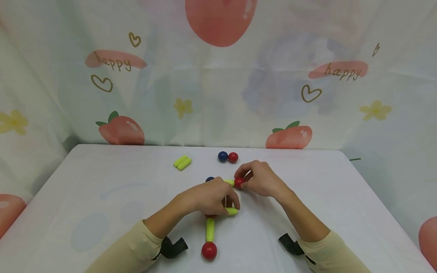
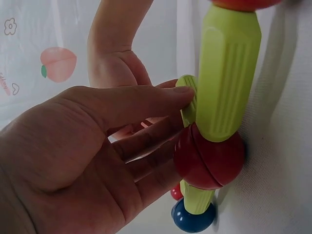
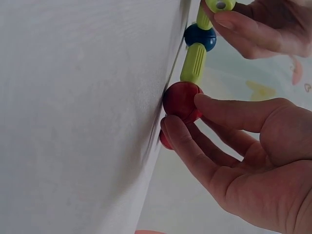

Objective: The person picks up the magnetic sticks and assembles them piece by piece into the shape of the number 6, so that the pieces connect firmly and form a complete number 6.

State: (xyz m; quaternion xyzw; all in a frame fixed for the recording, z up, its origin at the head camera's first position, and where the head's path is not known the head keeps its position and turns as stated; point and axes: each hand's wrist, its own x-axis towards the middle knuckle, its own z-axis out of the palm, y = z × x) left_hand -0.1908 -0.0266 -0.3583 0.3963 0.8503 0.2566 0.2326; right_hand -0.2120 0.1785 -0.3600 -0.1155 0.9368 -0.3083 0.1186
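Note:
My left hand (image 1: 213,195) pinches a short yellow-green rod (image 1: 232,211), its thumb and fingers on either side of it. That rod meets a dark red ball (image 2: 209,158) in the left wrist view. A thicker-looking rod (image 1: 210,229) runs from this ball to a near red ball (image 1: 209,251). With thumb and fingertips my right hand (image 1: 261,178) pinches another red ball (image 3: 181,101). A rod (image 3: 193,63) joins that ball to a blue ball (image 3: 201,37). In the head view the left hand hides most of the middle of the assembly.
Toward the back of the white table (image 1: 112,182) lie two loose yellow-green rods (image 1: 182,162) side by side. A loose blue ball (image 1: 223,157) and a loose red ball (image 1: 233,157) touch each other there. A printed curtain (image 1: 211,94) hangs behind the table.

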